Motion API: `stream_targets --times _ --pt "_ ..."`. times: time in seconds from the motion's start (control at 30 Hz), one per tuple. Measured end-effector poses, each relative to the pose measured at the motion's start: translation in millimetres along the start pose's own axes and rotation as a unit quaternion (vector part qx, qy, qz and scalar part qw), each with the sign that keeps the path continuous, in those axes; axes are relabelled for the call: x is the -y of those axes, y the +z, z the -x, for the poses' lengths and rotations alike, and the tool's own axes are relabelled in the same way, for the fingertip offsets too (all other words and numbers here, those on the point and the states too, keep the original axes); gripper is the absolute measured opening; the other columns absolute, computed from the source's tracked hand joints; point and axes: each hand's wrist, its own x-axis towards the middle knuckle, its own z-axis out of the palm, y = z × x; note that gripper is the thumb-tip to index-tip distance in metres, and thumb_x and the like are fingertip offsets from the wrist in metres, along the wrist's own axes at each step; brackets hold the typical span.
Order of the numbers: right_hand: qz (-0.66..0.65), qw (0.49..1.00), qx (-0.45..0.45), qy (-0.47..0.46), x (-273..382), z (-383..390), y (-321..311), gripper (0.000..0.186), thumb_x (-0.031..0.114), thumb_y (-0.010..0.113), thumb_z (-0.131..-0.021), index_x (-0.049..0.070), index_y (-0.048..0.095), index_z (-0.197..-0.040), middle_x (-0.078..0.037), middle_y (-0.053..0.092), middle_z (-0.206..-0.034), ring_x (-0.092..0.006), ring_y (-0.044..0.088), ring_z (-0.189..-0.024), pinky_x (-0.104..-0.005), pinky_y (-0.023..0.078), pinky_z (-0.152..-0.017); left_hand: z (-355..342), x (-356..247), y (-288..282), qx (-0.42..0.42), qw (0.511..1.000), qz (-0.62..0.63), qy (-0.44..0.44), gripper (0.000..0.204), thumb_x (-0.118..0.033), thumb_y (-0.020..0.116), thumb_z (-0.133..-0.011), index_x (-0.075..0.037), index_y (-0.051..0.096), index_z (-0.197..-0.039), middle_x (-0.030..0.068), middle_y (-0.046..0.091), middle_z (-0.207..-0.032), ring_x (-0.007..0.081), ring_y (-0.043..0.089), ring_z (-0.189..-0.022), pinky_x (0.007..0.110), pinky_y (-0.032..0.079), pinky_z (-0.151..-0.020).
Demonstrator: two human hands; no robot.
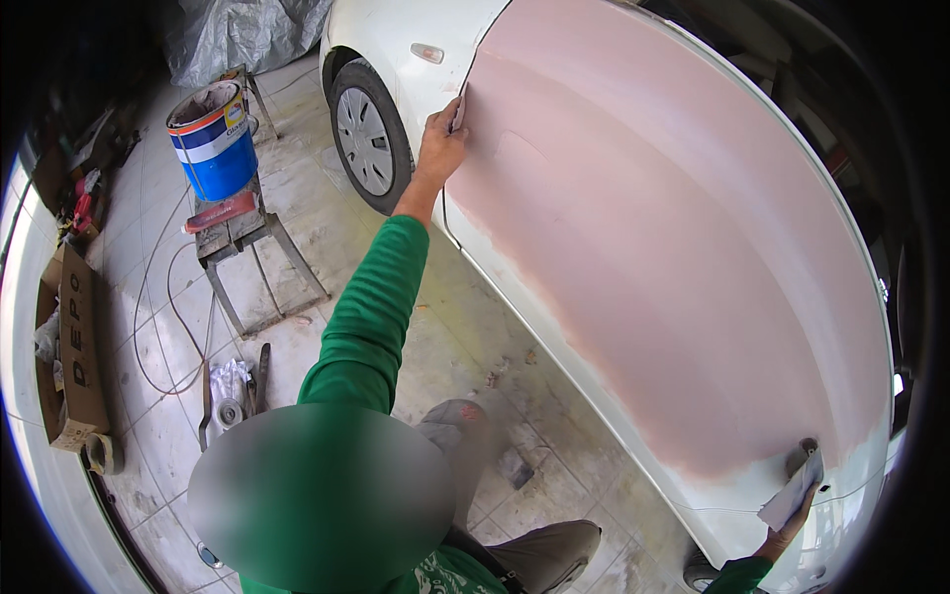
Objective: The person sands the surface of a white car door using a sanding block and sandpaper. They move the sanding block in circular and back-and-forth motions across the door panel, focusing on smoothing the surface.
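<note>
A white car door carries a broad coat of pale pink filler. At the door's far front edge, my left hand is closed around a thin flat spreader, its blade close against the seam beside the white fender. Low at the right, my right hand grips a flat grey plate by its edge. That plate is held near the door's rear end, just beneath a dark rounded spot on the panel. Some fingers of my right hand are hidden behind the plate.
A blue and white tin and a red tube stand on a worn bench. Left of it are a cardboard box and a thin hose on the tiles. The car's front wheel is beyond my left arm.
</note>
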Motion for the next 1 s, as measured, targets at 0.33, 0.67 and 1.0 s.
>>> stream_targets --times 0.33,0.67,1.0 --pt "-0.009 1.0 -0.012 -0.003 -9.9 -6.2 -18.7 0.073 0.05 0.058 -0.102 0.002 0.04 -0.154 -0.011 0.051 -0.146 -0.0239 0.052 -0.129 -0.0347 0.041 -0.11 138.2 -92.8 83.6 0.027 0.998 0.025 0.041 0.075 0.008 0.055 -0.078 -0.012 0.049 -0.15 0.0195 0.045 -0.139 0.0404 0.045 -0.125 0.048 0.042 -0.109" --pt "-0.05 0.998 0.032 -0.015 -12.3 2.2 -20.1 0.062 0.047 0.061 -0.102 0.003 0.052 -0.145 -0.007 0.067 -0.118 -0.0164 0.066 -0.095 -0.0291 0.056 -0.079 300.1 -229.0 185.3 0.042 0.993 -0.055 0.095 0.084 0.008 0.063 -0.076 -0.011 0.041 -0.154 0.0196 0.041 -0.143 0.0424 0.042 -0.124 0.052 0.04 -0.103" --pt "-0.068 0.994 0.026 -0.085 20.3 22.6 -15.5 0.053 0.043 0.065 -0.099 -0.002 0.06 -0.127 -0.012 0.07 -0.102 -0.0187 0.07 -0.084 -0.0305 0.059 -0.073 430.6 -347.6 267.2 0.053 0.984 -0.094 0.144 0.088 0.006 0.072 -0.071 -0.009 0.043 -0.153 0.021 0.041 -0.142 0.042 0.042 -0.123 0.055 0.039 -0.1"
